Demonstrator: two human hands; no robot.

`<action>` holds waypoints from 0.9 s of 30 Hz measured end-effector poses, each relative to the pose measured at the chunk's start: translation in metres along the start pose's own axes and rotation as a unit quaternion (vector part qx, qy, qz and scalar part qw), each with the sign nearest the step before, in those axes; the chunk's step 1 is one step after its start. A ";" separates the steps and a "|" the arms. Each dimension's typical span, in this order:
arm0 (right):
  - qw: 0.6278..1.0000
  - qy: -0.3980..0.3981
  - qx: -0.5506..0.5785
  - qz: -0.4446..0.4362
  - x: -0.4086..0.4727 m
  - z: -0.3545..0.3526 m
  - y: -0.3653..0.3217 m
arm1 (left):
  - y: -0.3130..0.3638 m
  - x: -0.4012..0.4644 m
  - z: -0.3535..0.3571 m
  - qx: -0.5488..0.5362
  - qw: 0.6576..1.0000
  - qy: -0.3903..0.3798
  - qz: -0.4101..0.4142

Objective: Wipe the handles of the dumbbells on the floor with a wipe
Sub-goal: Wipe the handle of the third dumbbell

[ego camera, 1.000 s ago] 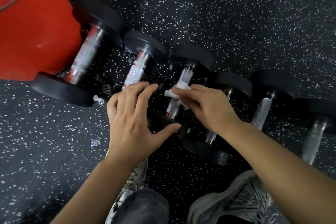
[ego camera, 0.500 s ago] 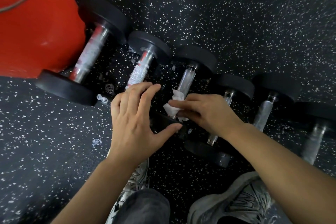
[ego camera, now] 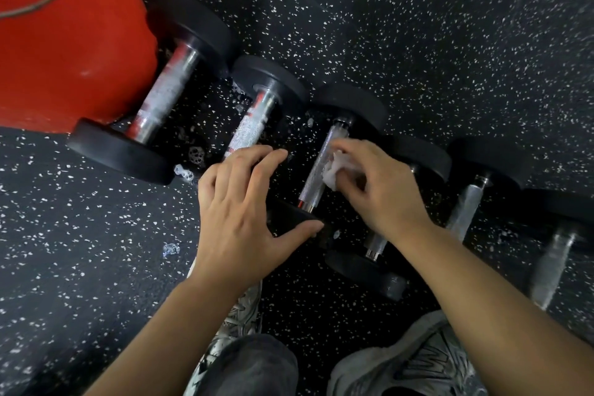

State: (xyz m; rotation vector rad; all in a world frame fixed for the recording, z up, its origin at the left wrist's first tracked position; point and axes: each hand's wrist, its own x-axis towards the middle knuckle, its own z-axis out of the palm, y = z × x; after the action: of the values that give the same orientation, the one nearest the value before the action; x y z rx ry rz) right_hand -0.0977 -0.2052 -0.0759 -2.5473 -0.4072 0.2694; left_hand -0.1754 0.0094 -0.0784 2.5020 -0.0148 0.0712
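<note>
Several black dumbbells with chrome handles lie side by side on the speckled floor. My right hand (ego camera: pixel 376 185) holds a crumpled white wipe (ego camera: pixel 334 170) against the right side of the third dumbbell's handle (ego camera: pixel 316 175). My left hand (ego camera: pixel 244 209) rests fingers spread on the near weight heads of the second and third dumbbells, thumb on the third dumbbell's near head (ego camera: pixel 292 219). The second handle (ego camera: pixel 254 125) shows above my fingers. The largest dumbbell (ego camera: pixel 164 96) lies at the left.
A red container (ego camera: pixel 64 42) stands at the upper left, touching the largest dumbbell. Three more dumbbells (ego camera: pixel 466 212) continue to the right. My two grey shoes (ego camera: pixel 414 360) and a dark trouser knee are at the bottom. Small foam blobs (ego camera: pixel 183 172) dot the floor.
My right hand has slid the wipe from the lower part of the third handle up towards its far end and round to its right side. My left hand stayed in place.
</note>
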 end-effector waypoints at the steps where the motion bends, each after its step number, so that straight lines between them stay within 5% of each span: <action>1: 0.999 0.013 0.037 0.025 -0.001 0.003 -0.001 | 0.000 0.000 0.000 0.000 1.000 -0.001 0.000; 5: 0.994 0.079 0.059 0.045 -0.008 0.014 -0.001 | -0.001 0.000 -0.001 -0.002 1.000 -0.003 -0.001; 10: 0.999 0.020 0.019 0.034 -0.018 0.017 -0.004 | 0.000 0.000 -0.001 -0.003 1.000 0.001 -0.001; 16: 0.997 0.055 0.061 0.006 -0.014 0.026 -0.007 | 0.000 0.000 -0.001 -0.003 1.000 -0.004 -0.004; 22: 0.985 -0.122 0.029 -0.121 -0.021 0.010 0.002 | -0.001 0.000 0.000 0.003 1.000 -0.003 -0.003; 27: 0.999 0.047 -0.002 -0.003 0.015 -0.004 0.001 | 0.000 0.000 0.000 -0.002 1.000 -0.001 -0.002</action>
State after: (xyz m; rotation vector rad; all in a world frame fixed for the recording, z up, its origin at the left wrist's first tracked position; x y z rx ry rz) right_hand -0.0825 -0.2031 -0.0751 -2.5509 -0.3807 0.1458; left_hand -0.1750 0.0096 -0.0782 2.4974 -0.0110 0.0682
